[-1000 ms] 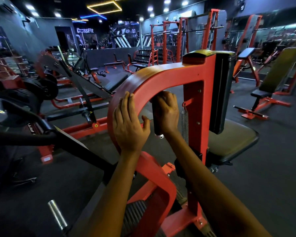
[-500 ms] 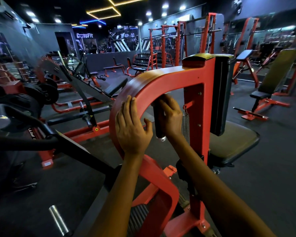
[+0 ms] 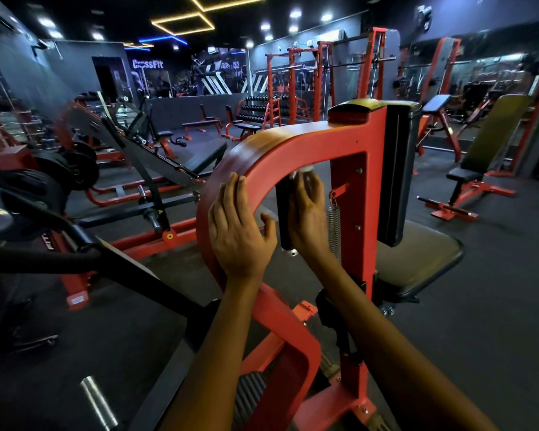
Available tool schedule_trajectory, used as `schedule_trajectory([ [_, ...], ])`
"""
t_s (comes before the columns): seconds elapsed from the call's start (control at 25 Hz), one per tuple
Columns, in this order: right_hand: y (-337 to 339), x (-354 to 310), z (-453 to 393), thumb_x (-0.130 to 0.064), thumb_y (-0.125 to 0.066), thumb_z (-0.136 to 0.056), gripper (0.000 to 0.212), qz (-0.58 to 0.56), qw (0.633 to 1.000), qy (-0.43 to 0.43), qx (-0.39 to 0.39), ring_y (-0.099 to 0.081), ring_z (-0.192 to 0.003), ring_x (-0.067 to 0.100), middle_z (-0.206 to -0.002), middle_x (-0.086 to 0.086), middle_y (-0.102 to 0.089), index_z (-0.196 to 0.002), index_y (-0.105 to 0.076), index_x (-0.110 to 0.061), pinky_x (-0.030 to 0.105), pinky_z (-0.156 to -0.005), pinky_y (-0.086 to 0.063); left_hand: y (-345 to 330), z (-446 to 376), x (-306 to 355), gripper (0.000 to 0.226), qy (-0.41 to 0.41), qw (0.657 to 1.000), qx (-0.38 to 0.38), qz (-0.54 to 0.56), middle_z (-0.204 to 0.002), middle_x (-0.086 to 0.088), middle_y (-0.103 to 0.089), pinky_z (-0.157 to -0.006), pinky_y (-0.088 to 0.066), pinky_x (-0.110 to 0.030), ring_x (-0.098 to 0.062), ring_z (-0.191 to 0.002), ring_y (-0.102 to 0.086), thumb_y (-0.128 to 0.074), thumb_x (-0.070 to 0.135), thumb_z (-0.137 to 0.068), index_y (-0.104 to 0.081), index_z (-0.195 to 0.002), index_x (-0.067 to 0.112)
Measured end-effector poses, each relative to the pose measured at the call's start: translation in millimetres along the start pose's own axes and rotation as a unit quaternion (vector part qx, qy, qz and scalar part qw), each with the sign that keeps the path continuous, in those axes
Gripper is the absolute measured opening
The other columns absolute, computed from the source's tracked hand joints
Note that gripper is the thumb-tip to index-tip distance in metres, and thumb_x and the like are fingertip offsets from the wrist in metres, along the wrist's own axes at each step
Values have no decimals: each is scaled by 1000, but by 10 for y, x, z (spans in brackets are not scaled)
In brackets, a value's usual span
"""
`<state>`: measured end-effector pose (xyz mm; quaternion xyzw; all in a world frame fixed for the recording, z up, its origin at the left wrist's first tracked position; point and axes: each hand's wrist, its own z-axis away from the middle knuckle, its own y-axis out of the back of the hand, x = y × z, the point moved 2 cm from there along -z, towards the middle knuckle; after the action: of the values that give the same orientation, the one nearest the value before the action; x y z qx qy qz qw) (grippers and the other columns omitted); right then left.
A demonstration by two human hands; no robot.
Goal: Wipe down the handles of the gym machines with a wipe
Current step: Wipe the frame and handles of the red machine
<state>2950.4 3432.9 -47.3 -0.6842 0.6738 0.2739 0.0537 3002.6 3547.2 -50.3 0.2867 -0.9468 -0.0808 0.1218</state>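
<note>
The right hand curls around the black handle, pressing a white wipe near its top. The left hand rests flat, fingers straight, on the red frame. The wipe appears soft and light; the handle looks rigid.

Before us the curved frame, our left hand on it, handle just right, seat beyond

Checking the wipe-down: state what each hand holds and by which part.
The right hand grips the black handle around its middle, a white wipe under its fingers. The left hand holds nothing; it rests flat on the red frame.
</note>
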Motion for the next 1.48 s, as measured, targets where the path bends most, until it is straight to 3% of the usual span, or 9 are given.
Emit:
schedule_trajectory([
  [0.12, -23, -12, 88, -4, -41, -94, 55, -4, 998, -24, -57, -30, -136, 36, -151, 22, -21, -145, -22, -2, 41, -94, -42, -3, 3, 7, 82, -4, 1000, 10, 7, -139, -13, -51, -103, -32, -36, -25, -124, -41, -73, 25, -68, -35, -138, 8],
  [0.32, 62, -14, -8, 7, -57, -76, 39, 15, 997, 63, 48, -67, -87, 38, -113, 23, -64, -114, -64, 2, 42, -59, -56, 10, -11, 5, 81, -9, 1000, 11, -4, -137, -13, -52, -102, -32, -36, -26, -123, -42, -74, 26, -68, -37, -137, 7],
  [0.56, 135, -63, -144, -21, -52, -84, 28, 27, 993, 107, 43, -61, -70, 30, -92, 14, -61, -101, -66, -4, 42, -47, -50, 25, -16, 26, 82, -1, 1000, 10, 12, -136, -13, -53, -101, -33, -36, -26, -123, -42, -76, 22, -64, -40, -136, 6],
  [0.76, 60, 79, 48, -7, -62, -84, 27, 0, 993, 114, -7, -59, -72, 24, -92, 14, -55, -110, -58, -13, 38, -50, -49, 31, -25, 21, 79, -3, 1000, 10, 13, -136, -14, -52, -101, -33, -36, -26, -124, -41, -73, 22, -64, -44, -135, 4],
  [0.88, 97, 41, 60, 8, -66, -76, 26, -58, 994, 92, 15, -54, -79, 6, -90, 15, -57, -99, -65, -3, 23, -63, -49, 29, -7, 25, 78, -1, 1000, 7, 13, -137, -13, -52, -101, -33, -36, -25, -124, -42, -72, 23, -66, -41, -136, 5],
  [1.0, 113, -25, -207, 6, -66, -75, 21, -41, 994, 85, 51, -57, -81, 19, -98, 15, -58, -95, -63, -1, 30, -63, -49, 20, -19, 23, 78, 1, 1000, 10, 13, -137, -13, -52, -100, -34, -37, -26, -124, -42, -73, 23, -66, -42, -136, 5],
  [1.16, 10, 135, -32, -1, -63, -82, 16, -7, 992, 127, -9, -59, -76, 28, -94, 13, -58, -98, -65, -1, 43, -56, -49, 24, -29, 16, 76, 0, 1000, 13, 15, -136, -13, -53, -101, -33, -36, -26, -124, -42, -71, 22, -66, -44, -135, 4],
  [1.32, 13, 203, 226, -2, -62, -79, 18, -4, 992, 113, -50, -61, -75, 34, -93, 16, -58, -96, -63, -2, 43, -50, -49, 21, -17, 16, 74, 0, 1000, 5, 16, -138, -12, -52, -102, -33, -36, -25, -125, -42, -69, 24, -69, -42, -136, 5],
  [1.48, 60, -8, -87, 0, -60, -81, 33, 17, 993, 114, 15, -58, -83, 33, -98, 16, -58, -115, -58, -2, 40, -58, -50, 19, -20, 8, 77, 4, 1000, 7, 16, -137, -13, -52, -102, -32, -36, -25, -125, -41, -73, 21, -65, -45, -135, 3],
])
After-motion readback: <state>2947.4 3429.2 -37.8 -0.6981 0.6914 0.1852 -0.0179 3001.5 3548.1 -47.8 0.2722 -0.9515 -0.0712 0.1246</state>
